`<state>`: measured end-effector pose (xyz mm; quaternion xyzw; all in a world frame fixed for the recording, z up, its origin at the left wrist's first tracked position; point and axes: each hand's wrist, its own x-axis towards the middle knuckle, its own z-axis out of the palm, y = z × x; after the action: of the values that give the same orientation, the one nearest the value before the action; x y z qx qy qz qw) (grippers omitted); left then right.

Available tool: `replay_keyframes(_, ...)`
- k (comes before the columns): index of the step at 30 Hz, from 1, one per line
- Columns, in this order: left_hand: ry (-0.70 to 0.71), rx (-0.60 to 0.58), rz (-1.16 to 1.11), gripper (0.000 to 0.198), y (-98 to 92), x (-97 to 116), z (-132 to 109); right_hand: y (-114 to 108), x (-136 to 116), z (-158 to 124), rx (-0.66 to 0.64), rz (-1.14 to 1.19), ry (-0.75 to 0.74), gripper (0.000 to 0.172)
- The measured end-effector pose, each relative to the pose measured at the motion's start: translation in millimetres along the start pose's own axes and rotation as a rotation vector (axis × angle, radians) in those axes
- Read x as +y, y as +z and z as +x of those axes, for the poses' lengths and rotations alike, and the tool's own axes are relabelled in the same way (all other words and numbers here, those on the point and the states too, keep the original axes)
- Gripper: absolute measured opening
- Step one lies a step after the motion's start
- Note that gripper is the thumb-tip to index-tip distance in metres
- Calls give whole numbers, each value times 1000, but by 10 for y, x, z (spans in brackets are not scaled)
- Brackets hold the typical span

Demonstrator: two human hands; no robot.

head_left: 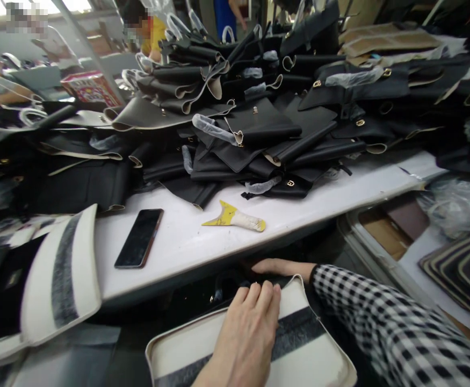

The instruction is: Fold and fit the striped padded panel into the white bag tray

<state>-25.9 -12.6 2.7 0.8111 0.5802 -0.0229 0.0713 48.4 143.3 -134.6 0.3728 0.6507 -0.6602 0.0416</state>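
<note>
A cream bag panel with a dark stripe [299,301] stands at the front, below the table edge, its raised rim toward the table. My left hand [246,328] lies over it, with its fingers curled round the top rim. Behind that rim, my right hand [277,266] reaches in from the right in a checked sleeve. Its thumb side shows, but most of its fingers are hidden in the dark. Black material with a small metal fitting [211,299] is dimly visible behind the panel.
On the white table [170,247] lie a phone [140,239] and a yellow forked tool [232,216] with a wrapped handle. Black bags [254,123] are heaped behind. Another cream striped piece [61,277] is at left; a plastic bin [363,242] stands right. People are in the background.
</note>
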Motion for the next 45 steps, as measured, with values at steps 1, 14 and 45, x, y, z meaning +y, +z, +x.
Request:
replay_keyframes(1,-6,-16,-4,50,-17,8,-2,-30,-83,-6,-60,-26,44,39)
replay_keyframes(14,-136,146,-459,27,-178,-192,-254,132,-744,-482,-135,-447,-113,78)
replay_keyframes(45,-353,129,-503,14,-47,-947,-1029,650,-1002,-626,-78,-1133,-375,57)
